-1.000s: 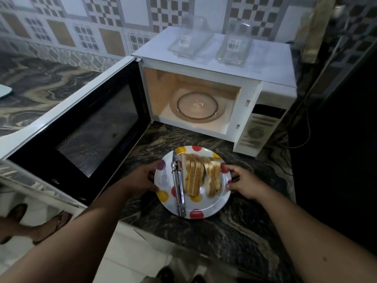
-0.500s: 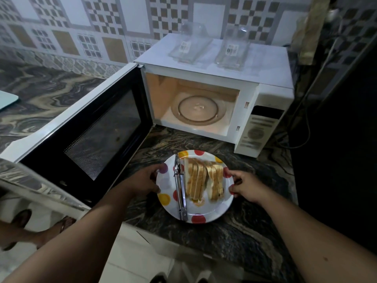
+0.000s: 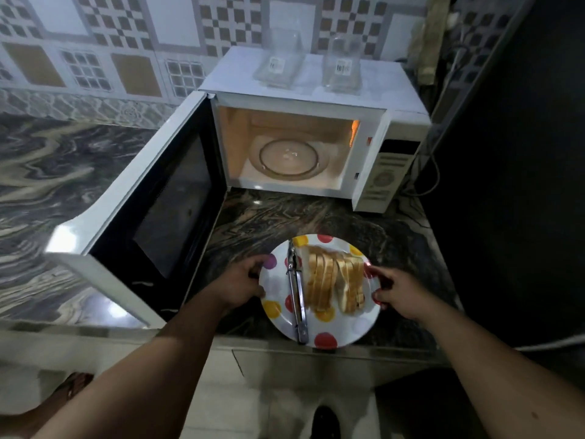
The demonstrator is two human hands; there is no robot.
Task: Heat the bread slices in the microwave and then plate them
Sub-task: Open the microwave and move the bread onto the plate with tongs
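A white plate (image 3: 345,331) with coloured dots sits at the front edge of the dark marble counter. Several bread slices (image 3: 335,283) lie on it in a row, with metal tongs (image 3: 297,299) beside them on the left. My left hand (image 3: 240,280) grips the plate's left rim and my right hand (image 3: 395,289) grips its right rim. Behind the plate stands a white microwave (image 3: 316,93), lit inside, with a bare glass turntable (image 3: 288,156). Its door (image 3: 152,210) is swung wide open to the left.
Two clear plastic containers (image 3: 278,61) lie on top of the microwave. Its control panel (image 3: 386,179) is at the right, with cables behind. A dark wall closes off the right side. The marble counter (image 3: 57,172) runs on to the left behind the door.
The plate with bread and tongs sits a little nearer the counter's front edge, with both hands still on its rim. My view has pulled back and up, showing more of the microwave.
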